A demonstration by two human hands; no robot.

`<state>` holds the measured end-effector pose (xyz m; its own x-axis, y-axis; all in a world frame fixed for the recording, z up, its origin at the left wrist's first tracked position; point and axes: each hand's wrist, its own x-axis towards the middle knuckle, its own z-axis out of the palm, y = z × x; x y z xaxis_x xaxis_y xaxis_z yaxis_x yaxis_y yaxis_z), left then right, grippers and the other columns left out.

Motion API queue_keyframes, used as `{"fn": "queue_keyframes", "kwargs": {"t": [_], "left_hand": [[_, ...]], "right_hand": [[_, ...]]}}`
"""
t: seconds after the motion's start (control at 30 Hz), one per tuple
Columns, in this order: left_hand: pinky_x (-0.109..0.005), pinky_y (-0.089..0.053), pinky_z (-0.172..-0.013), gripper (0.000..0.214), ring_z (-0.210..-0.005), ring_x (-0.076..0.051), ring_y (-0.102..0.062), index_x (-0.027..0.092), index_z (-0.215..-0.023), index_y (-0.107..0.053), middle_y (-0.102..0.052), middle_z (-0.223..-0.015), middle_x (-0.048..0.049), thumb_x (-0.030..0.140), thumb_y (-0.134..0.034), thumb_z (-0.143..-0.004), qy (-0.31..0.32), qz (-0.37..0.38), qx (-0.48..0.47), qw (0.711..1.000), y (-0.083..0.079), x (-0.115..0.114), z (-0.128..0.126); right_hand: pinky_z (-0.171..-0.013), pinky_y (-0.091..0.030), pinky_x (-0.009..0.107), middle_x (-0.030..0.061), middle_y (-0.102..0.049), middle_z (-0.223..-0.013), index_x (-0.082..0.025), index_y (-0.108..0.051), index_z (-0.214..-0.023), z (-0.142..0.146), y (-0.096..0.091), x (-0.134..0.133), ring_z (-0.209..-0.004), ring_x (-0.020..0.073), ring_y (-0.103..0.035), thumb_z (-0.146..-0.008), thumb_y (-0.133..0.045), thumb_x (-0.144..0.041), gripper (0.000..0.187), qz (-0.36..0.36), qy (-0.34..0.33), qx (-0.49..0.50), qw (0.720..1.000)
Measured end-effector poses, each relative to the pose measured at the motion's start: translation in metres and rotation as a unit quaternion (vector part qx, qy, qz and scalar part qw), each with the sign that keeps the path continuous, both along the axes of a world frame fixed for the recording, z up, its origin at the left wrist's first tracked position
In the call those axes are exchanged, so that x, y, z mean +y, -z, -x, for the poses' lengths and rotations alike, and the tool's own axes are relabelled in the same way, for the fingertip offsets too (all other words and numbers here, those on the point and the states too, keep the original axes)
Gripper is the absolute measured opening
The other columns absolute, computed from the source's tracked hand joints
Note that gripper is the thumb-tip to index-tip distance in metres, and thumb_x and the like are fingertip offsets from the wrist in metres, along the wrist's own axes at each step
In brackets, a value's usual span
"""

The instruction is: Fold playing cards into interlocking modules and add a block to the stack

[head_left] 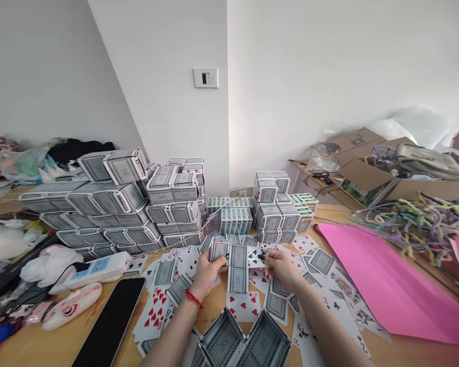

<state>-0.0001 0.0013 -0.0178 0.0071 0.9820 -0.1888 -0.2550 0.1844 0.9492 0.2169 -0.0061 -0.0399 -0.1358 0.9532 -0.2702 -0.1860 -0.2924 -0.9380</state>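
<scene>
Big piles of card boxes [110,204] stand at 10 o'clock from the strip of cards [237,257], and a flat black screen [109,323] lies at 8 o'clock. The left hand [209,267] pinches the strip's left end. The strip is between the hands, above the table [57,351], with one piece pointing to 6 o'clock, where an open card box [265,341] sits. The right hand [281,266] pinches the right end. Pink paper [390,285] lies at 3 o'clock.

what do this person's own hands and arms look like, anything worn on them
Neither arm shows a sleeve or glove. The left hand has a red cord bracelet at its wrist; the right hand has none. Dark nails show on both.
</scene>
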Motion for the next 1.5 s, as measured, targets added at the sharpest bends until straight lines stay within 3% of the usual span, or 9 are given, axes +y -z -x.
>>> {"fn": "queue_keyframes", "kwargs": {"t": [0.7,1.23,1.5], "left_hand": [[-0.031,-0.055,-0.059,0.028,-0.068,-0.018,-0.062,0.017,-0.083,-0.06,-0.064,-0.078,-0.0024,0.024,-0.067,-0.057,-0.017,0.004,0.018,1.0,-0.002,0.001,0.004],[-0.029,-0.055,-0.057,0.03,-0.07,-0.018,-0.062,0.016,-0.085,-0.061,-0.064,-0.078,-0.0025,0.021,-0.067,-0.057,0.001,-0.004,0.004,1.0,0.005,-0.001,-0.002],[-0.032,-0.055,-0.06,0.03,-0.077,-0.022,-0.062,0.016,-0.086,-0.059,-0.064,-0.08,-0.0044,0.022,-0.066,-0.058,0.015,0.011,0.01,1.0,-0.004,-0.003,-0.004]], "right_hand": [[-0.038,-0.043,0.023,-0.0003,-0.062,-0.052,-0.019,-0.049,-0.059,-0.004,0.005,0.002,-0.039,0.0114,-0.053,-0.063,-0.066,-0.038,0.026,-0.008,0.007,0.006,1.0],[-0.035,-0.04,0.019,0.0006,-0.062,-0.056,-0.017,-0.051,-0.059,0.002,0.01,0.003,-0.036,0.0076,-0.05,-0.063,-0.064,-0.04,0.027,-0.03,-0.006,-0.003,1.0],[-0.035,-0.041,0.021,0.0009,-0.063,-0.057,-0.018,-0.049,-0.059,0.007,0.013,0.004,-0.036,0.0088,-0.052,-0.064,-0.062,-0.04,0.026,-0.031,-0.008,-0.028,0.999]]}}
